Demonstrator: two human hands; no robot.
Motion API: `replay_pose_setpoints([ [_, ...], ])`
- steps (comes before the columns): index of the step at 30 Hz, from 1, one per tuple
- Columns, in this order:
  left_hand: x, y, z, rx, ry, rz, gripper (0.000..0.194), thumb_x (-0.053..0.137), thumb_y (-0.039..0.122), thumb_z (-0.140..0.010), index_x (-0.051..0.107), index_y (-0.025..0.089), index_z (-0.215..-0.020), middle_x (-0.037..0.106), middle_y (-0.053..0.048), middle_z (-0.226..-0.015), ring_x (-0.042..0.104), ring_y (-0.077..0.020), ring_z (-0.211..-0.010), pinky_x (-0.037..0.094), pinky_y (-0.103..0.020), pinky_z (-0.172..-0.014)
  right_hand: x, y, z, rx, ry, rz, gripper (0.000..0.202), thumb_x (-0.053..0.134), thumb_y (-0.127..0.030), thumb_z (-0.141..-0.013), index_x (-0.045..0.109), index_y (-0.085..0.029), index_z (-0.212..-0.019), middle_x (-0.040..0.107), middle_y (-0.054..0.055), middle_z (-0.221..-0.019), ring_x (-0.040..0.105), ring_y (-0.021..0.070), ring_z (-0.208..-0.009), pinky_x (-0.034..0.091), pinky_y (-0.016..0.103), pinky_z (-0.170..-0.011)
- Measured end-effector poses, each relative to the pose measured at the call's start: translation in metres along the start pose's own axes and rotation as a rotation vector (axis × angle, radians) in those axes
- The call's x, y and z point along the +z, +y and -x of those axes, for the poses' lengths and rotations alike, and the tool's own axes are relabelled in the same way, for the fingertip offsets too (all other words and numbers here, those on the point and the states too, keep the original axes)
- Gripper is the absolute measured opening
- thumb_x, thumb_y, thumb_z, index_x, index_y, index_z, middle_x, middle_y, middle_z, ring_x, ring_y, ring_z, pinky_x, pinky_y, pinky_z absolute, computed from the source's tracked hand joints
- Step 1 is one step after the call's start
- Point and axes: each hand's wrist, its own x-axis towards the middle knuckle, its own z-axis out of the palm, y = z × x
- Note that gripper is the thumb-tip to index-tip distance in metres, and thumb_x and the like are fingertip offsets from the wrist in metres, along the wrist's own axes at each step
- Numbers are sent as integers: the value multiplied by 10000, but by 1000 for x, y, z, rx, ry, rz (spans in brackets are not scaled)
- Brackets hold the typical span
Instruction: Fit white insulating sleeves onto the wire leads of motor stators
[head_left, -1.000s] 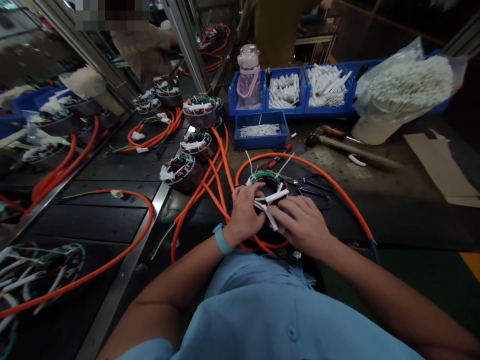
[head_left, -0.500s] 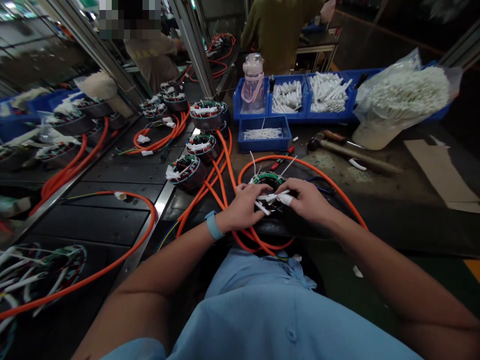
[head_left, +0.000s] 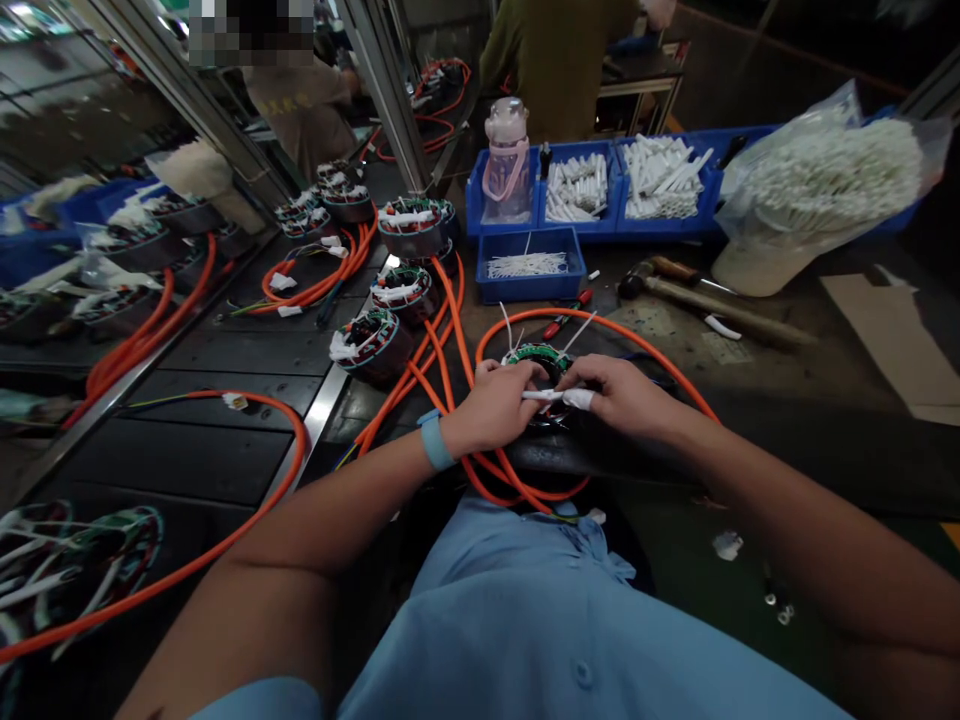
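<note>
Just in front of me on the bench, a motor stator [head_left: 537,352] with a green rim and two upright white ties is partly covered by my hands. My left hand [head_left: 493,404], with a light blue band on its wrist, is closed on the left end of a white insulating sleeve [head_left: 541,396]. From the other side my right hand [head_left: 626,394] pinches the sleeve's right end; its thumb has a white wrapping. The sleeve lies crosswise over the stator's near side. An orange cable [head_left: 660,350] loops behind the stator.
More stators [head_left: 369,340] with orange cables stand to the left beside a metal-edged conveyor [head_left: 217,440]. Behind are a small blue bin [head_left: 531,290] of white ties, blue bins of white sleeves [head_left: 660,178] and a pink bottle [head_left: 507,165]. A hammer [head_left: 727,312] lies right. Two people are beyond.
The white sleeve pieces that fanned out between my hands, one pointing down towards me, now show as one sleeve lying level between my fingers. Both hands stay at the stator.
</note>
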Motion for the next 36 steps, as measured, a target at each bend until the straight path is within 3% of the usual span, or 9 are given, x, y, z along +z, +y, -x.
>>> replay_pose_setpoints([
  [3, -2, 5, -10, 5, -64, -93, 221, 512, 242, -839, 549, 163, -1042, 667, -56, -946, 598, -225, -908, 314, -445, -906, 1, 3, 2, -55, 21, 69, 240, 508, -65, -714, 644, -178, -876, 642, 39, -838, 549, 178, -796, 415, 292, -717],
  [6, -1, 1, -6, 35, -58, -95, 234, 505, 259, -849, 555, 172, -1060, 671, -52, -960, 601, -216, -907, 328, -428, -897, 5, 3, 7, -146, 40, 161, 237, 498, -84, -768, 643, -164, -938, 635, 63, -863, 531, 191, -817, 408, 299, -725],
  [12, 20, -18, 20, 197, 178, -225, 518, 578, 513, -788, 541, 162, -1167, 618, -107, -1107, 504, -262, -1115, 219, -476, -1047, 4, 1, 13, -283, 36, 420, 289, 457, -65, -803, 640, -157, -1008, 602, 75, -835, 473, 201, -798, 375, 309, -719],
  [17, 40, -21, 17, 170, 299, -285, 455, 579, 553, -755, 595, 155, -977, 626, -80, -912, 529, -250, -974, 297, -457, -973, 3, -10, 3, -412, -62, 564, 270, 397, -107, -877, 640, -131, -990, 568, 89, -813, 429, 196, -772, 344, 314, -700],
  [21, 42, -18, 15, 178, 363, -276, 550, 553, 551, -759, 542, 132, -1115, 618, -98, -946, 526, -256, -953, 307, -465, -934, 15, -22, -4, -451, -131, 607, 259, 392, -144, -898, 648, -108, -910, 553, 92, -781, 410, 190, -736, 335, 317, -688],
  [23, 41, -16, 16, 166, 372, -277, 557, 544, 544, -764, 529, 128, -1134, 617, -97, -941, 524, -259, -952, 306, -468, -921, 17, -25, -6, -433, -138, 590, 245, 408, -135, -881, 650, -97, -884, 558, 100, -782, 419, 195, -739, 340, 321, -686],
  [28, 40, -17, 17, 168, 332, -283, 396, 545, 545, -773, 586, 160, -858, 615, -71, -849, 527, -244, -920, 305, -453, -905, 0, -20, -2, -284, -169, 332, 229, 466, -151, -852, 656, -141, -979, 608, 75, -827, 495, 179, -774, 372, 289, -693],
  [32, 40, -19, 15, 187, 312, -254, 370, 547, 544, -781, 581, 175, -769, 629, -53, -824, 525, -235, -908, 288, -460, -902, -9, -7, -6, -122, -105, 199, 161, 522, -150, -809, 681, -164, -818, 636, 49, -773, 542, 164, -757, 379, 273, -687],
  [36, 32, -19, 16, 176, 252, -207, 385, 545, 549, -782, 606, 169, -788, 634, -65, -838, 517, -257, -938, 269, -477, -917, -6, 4, -13, -7, -128, 37, 132, 562, -145, -757, 689, -172, -775, 647, 22, -739, 566, 143, -716, 396, 251, -668],
])
